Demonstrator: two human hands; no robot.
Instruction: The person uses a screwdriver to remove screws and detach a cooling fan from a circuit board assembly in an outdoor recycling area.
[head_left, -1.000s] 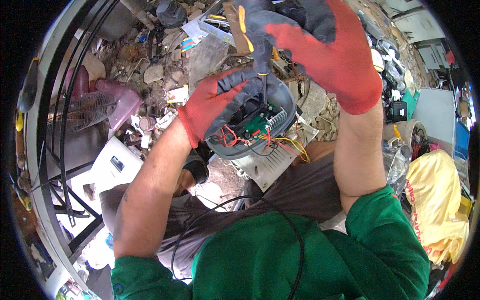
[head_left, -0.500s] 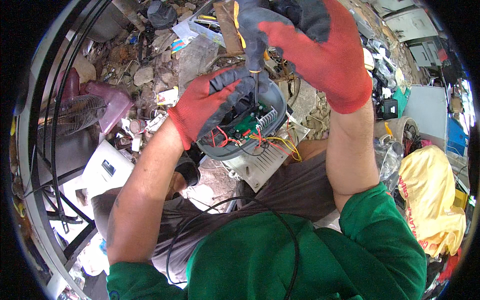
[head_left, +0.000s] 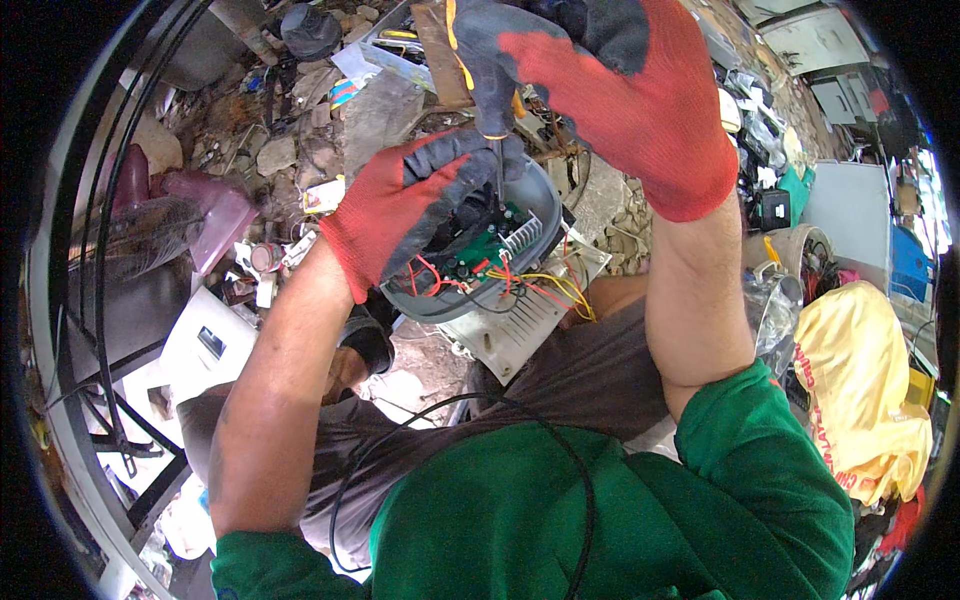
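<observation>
My right hand (head_left: 620, 100), in a red and dark grey glove, is closed around the handle of a screwdriver (head_left: 502, 187). The shaft points down into a grey plastic housing (head_left: 440, 306). Inside the housing lie a green circuit board (head_left: 478, 255), a finned metal heat sink (head_left: 523, 236) and red wires. My left hand (head_left: 390, 205), gloved alike, reaches over the housing's left side, its fingers closed at the screwdriver shaft. That hand hides part of the housing's interior. Yellow and red wires (head_left: 560, 287) hang out over the near rim.
Under the housing lies a slotted white panel (head_left: 500, 335) by my legs. A box of tools (head_left: 400, 60) and a plank (head_left: 440, 55) lie beyond. Rubble surrounds them. A black metal frame (head_left: 110, 250) stands left; a yellow sack (head_left: 855, 390) lies right. A black cable (head_left: 590, 480) crosses my shirt.
Both hands, the screwdriver and the housing sit slightly farther left in the picture, along with much of the background. Both hands keep their grip, and the shaft still points into the housing.
</observation>
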